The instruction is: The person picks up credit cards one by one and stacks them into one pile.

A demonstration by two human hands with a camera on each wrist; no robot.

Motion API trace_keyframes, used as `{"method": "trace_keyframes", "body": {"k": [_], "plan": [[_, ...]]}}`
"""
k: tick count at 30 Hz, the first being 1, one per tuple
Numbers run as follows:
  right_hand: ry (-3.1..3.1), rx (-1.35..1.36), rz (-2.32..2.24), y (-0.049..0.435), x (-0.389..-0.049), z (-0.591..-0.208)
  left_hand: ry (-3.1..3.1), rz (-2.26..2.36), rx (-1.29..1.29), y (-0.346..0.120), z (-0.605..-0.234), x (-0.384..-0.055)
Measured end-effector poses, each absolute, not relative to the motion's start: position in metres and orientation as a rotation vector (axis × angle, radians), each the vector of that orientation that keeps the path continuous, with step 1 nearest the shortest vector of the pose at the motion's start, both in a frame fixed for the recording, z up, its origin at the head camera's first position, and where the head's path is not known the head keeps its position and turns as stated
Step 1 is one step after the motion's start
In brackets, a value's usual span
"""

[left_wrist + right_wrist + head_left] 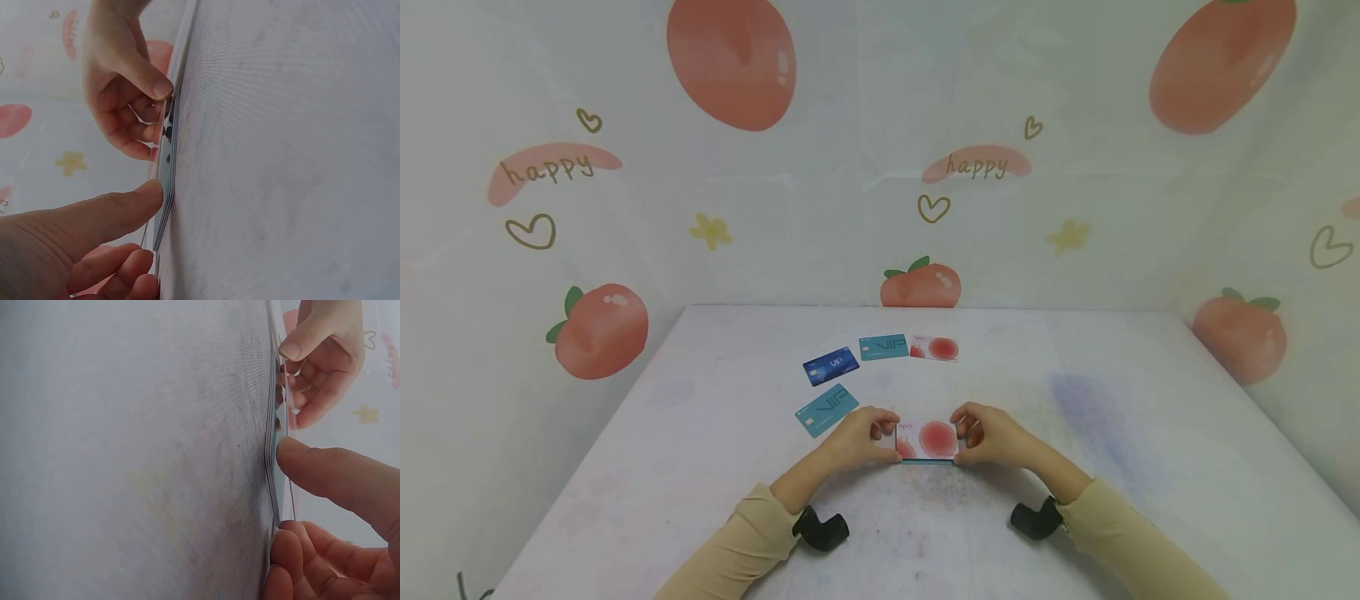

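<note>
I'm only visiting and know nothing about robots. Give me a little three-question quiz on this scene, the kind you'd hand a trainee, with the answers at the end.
1. True or false: the dark blue card lies to the left of the loose red-and-white card.

2. Where are the left hand and right hand?
A. Both at one end of the top card in front of the person
B. At opposite ends of it
C. Away from all the cards

3. What colour is the loose card nearest the left hand on the table?

Key:
1. True.
2. B.
3. Teal.
</note>
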State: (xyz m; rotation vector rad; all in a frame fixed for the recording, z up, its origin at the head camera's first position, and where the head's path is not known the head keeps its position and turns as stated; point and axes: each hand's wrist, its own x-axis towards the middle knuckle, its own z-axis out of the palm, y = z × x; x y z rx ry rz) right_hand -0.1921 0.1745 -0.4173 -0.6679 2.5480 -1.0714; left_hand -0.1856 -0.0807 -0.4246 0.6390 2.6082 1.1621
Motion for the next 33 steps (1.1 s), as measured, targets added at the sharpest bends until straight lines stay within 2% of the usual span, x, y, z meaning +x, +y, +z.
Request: {"method": "trace_keyframes", "body": {"k": [33], "plan": [[2.547, -0.663, -1.016, 0.1721, -0.1903, -0.4153, 2.582, 1.107, 0.559, -0.0790, -0.4239, -0.1839]]}}
